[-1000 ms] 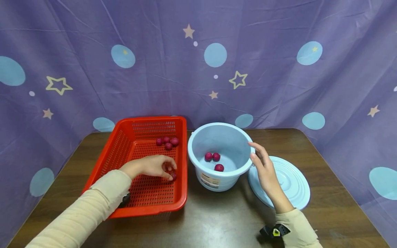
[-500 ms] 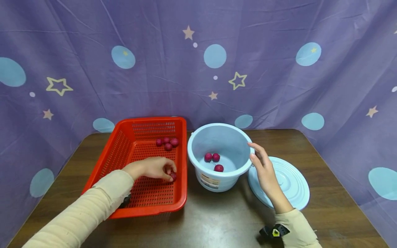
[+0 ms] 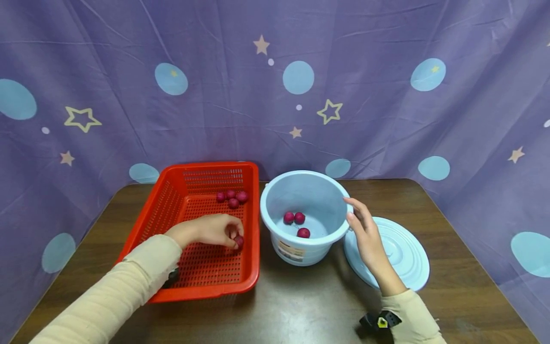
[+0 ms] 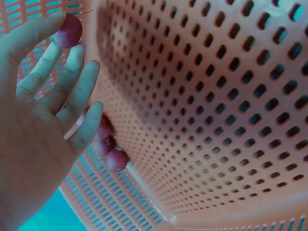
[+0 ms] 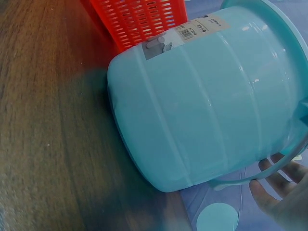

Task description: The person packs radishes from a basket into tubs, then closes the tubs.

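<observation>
Here, left hand [image 3: 215,230] pinching 1 red ball [image 3: 239,242] inside red basket [image 3: 255,229], right hand [image 3: 369,239] loosely extended at bucket rim [image 3: 315,240].

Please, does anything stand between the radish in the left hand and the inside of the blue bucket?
Yes: the right wall of the red basket, then the left rim of the bucket. Nothing else visible does; the lid lies aside.

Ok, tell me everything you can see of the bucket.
The bucket is light blue and round, apparently plastic, with bands around its wall, a wide rim, a curved handle and a printed label with a barcode. It stands upright and open on the wooden table, between the red basket and the blue lid, with three dark red balls inside. The right hand appears to touch its rim.
</observation>
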